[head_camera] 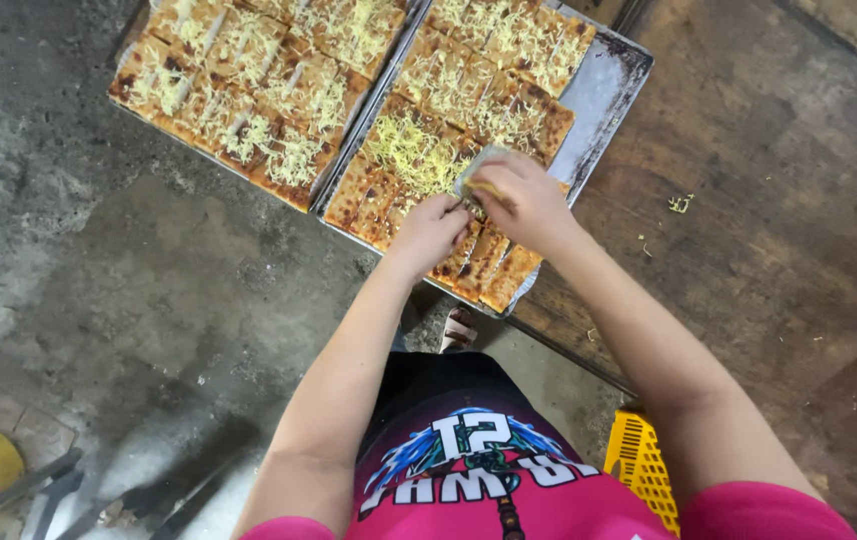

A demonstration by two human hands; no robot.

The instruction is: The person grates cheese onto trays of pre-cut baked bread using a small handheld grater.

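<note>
Hovering at frame centre, the right hand [523,200] is closed around a small pale lump, apparently grated cheese [476,170], while the left hand [431,230] pinches at it above browned pastry strips [488,265] on the metal baking tray [603,95], so shreds fall there.

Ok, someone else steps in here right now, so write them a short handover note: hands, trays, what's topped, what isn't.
Left hand and right hand meet over the near end of the right tray; the right hand grips a small grater, and what the left holds cannot be seen.
Left tray: all bread slices carry grated cheese.
Right tray: far slices topped; nearest slices still bare.
</note>
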